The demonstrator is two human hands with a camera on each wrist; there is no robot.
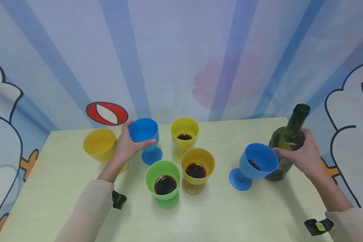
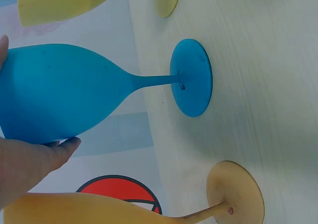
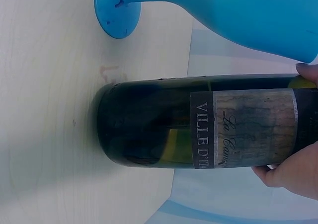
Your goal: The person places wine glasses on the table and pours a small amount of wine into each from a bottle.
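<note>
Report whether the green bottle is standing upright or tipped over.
Upright: the bottle has its neck uppermost in the head view, and its base down at the table in the right wrist view.

On one table (image 1: pixel 224 215) there are two blue goblets (image 1: pixel 143 129) (image 1: pixel 264 156), three yellow goblets (image 1: pixel 99 146) (image 1: pixel 184 145) (image 1: pixel 197 156) and one green goblet (image 1: pixel 163 168), so six goblets together, with one wine bottle (image 1: pixel 285 139)

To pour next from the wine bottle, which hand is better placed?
Probably the right hand: it grips the green wine bottle, whereas the left hand holds a blue goblet away from it.
</note>
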